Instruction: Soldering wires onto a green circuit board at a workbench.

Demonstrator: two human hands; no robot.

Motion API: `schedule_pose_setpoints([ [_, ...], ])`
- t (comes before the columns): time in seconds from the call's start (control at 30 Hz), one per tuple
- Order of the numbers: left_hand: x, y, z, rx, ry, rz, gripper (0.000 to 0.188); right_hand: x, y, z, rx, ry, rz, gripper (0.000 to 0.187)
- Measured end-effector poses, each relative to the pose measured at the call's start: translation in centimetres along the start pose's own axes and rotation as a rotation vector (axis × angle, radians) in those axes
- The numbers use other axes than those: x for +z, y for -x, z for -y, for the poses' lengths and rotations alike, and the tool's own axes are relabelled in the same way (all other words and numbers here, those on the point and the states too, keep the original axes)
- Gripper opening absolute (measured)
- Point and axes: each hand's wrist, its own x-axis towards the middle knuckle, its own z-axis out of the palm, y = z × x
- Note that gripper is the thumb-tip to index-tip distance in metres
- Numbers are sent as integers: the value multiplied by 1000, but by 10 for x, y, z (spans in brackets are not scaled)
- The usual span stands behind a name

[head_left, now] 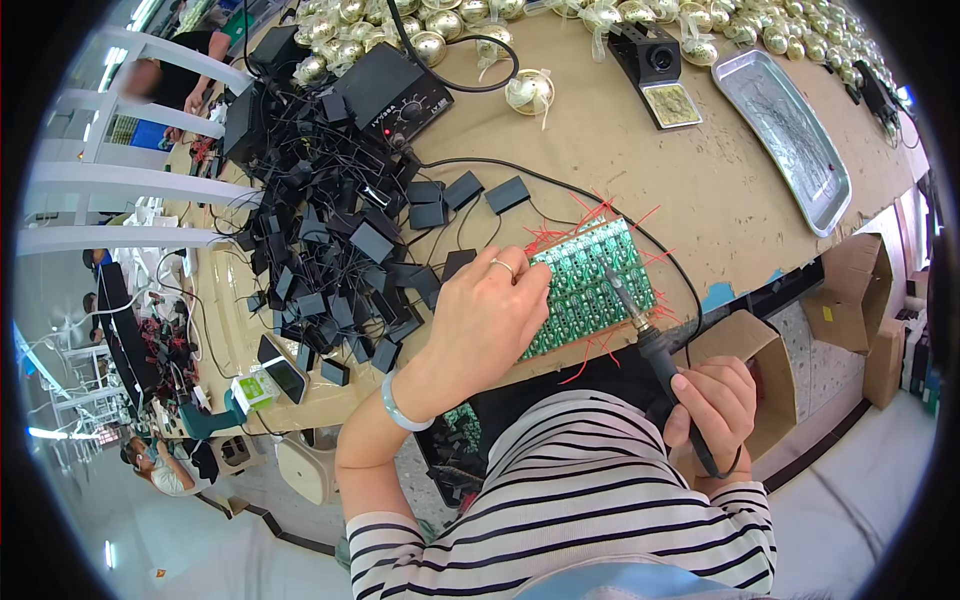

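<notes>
A green circuit board panel (578, 288), with short red wires sticking out around its edges, lies near the table's front edge. My right hand (716, 402) grips the dark handle of a soldering iron (655, 350). The iron's metal tip points up and left over the right part of the panel; whether it touches, I cannot tell. My left hand (490, 315), with a ring and a pale bangle, rests over the panel's left side. Its fingers are drawn together at the board, and what they pinch, if anything, is hidden.
Black cased parts with thin leads (330, 240) are heaped at left, beside a black soldering station (400, 95). An iron stand with sponge (660, 85) and a metal tray (785, 135) sit at the back right. Gold balls (430, 45) line the far edge. A carton (750, 350) stands below.
</notes>
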Motion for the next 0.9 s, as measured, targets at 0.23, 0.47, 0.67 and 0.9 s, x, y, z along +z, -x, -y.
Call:
schedule_pose_setpoints([
  [0.23, -7, 7, -5, -69, 36, -140, 17, -1, 6, 7, 67, -11, -27, 20],
  [0.47, -37, 75, 86, -451, -489, -311, 34, 0, 9, -3, 54, 16, -57, 21],
  [0.67, -38, 92, 102, -548, -209, -266, 27, 6, 0, -2, 33, -38, -32, 23],
  [0.9, -63, 78, 90, -618, 574, -767, 10, 3, 1, 2, 60, -28, -54, 22],
])
